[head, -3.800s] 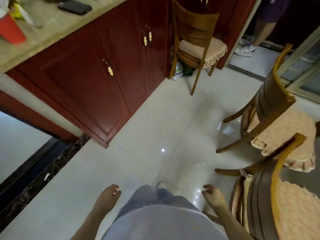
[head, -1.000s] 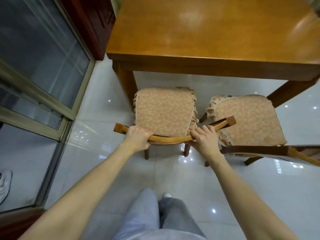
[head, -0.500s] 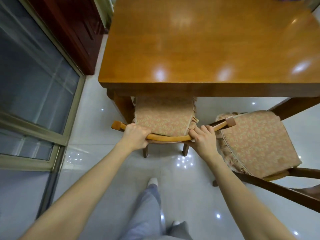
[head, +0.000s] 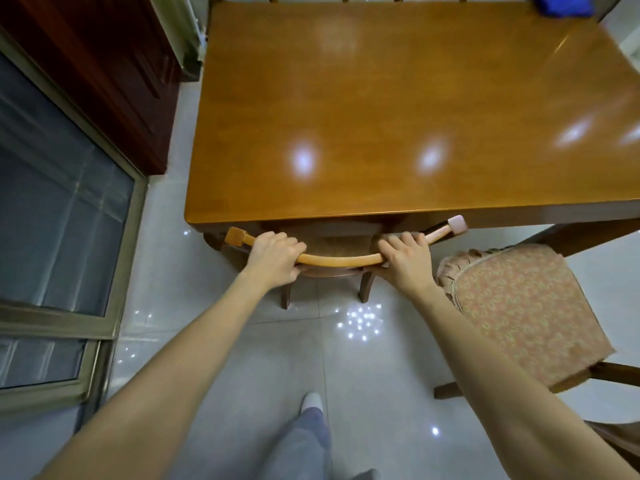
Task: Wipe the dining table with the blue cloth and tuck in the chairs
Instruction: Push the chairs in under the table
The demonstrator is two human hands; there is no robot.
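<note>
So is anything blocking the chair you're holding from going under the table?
Nothing visible does. The left hand and right hand grip the chair's backrest, its seat mostly under the dining table. The cushioned chair stands beside it, to the right. Under the tabletop is hidden.

Dining table before me: blue cloth on far right corner. Tiled floor carries the chair I grip.

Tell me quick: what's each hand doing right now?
Left hand: closed, gripping the chair's curved top rail.
Right hand: closed, gripping the same rail.
</note>
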